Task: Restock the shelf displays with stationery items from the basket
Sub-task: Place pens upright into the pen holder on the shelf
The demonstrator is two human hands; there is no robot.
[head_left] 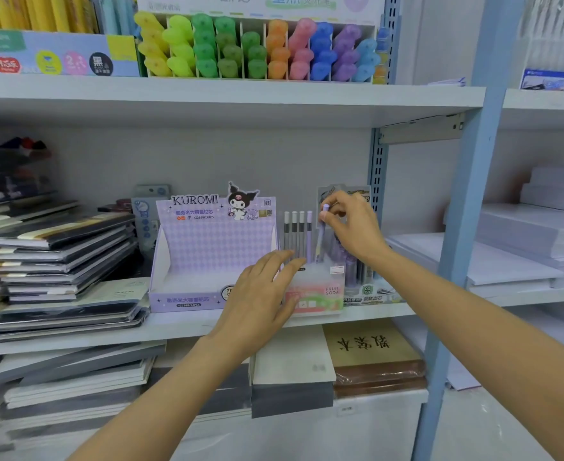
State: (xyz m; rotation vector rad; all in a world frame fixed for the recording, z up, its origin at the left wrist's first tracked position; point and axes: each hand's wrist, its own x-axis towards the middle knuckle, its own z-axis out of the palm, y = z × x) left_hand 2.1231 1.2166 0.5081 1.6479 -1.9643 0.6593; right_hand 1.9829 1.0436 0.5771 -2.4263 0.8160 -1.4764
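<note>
As a person restocked a stationery shelf, the right hand [350, 224] pinched a slim lilac plastic pen [320, 239] by its capped top between thumb and fingertips, keeping it upright with its lower end at the mouth of the glossy pink "Fruit Soda" cardboard display box [320, 296], apparently so that it would slot in beside the row of grey-and-white stick pens [295, 232] standing there. The left hand [264, 294], fingers extended and holding nothing, lay against the box's front, probably to steady the light carton on the smooth pale metal shelf [174, 329]. Just beside it stood a lilac chequered "Kuromi" card tray [207, 251], its well bare. The basket was out of view
</note>
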